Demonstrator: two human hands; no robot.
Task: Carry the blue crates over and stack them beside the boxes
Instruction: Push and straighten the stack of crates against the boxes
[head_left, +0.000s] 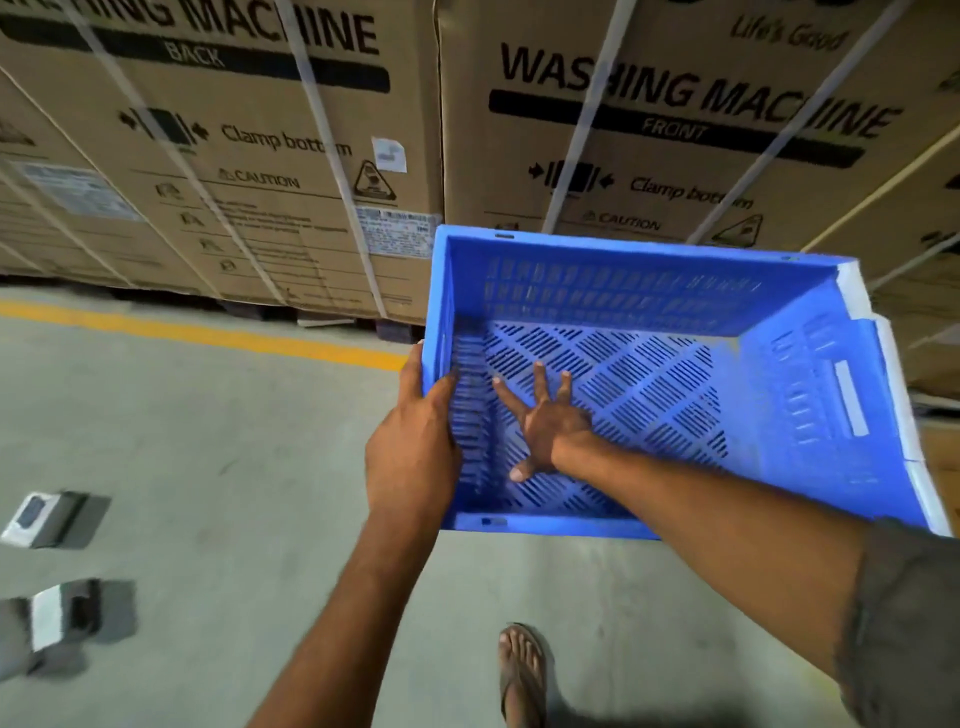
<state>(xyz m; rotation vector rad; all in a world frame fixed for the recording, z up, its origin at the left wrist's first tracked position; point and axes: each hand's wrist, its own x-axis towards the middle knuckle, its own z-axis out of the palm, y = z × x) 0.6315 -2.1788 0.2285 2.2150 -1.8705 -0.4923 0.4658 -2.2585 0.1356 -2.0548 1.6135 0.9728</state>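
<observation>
A blue slotted plastic crate (649, 312) hangs in the air in front of me, empty, its open top facing me. My left hand (415, 441) grips the crate's left wall, thumb outside and fingers curled over the rim. My right hand (545, 421) reaches inside with fingers spread flat against the perforated bottom. Tall cardboard washing machine boxes (234, 182) stand just behind the crate, and a second box (675, 130) rises directly beyond it.
A yellow floor line (208, 332) runs along the base of the boxes on grey concrete floor (208, 493). Two small white-and-grey packages (44, 519) (57, 618) lie on the floor at the left. My sandalled foot (522, 670) shows at the bottom.
</observation>
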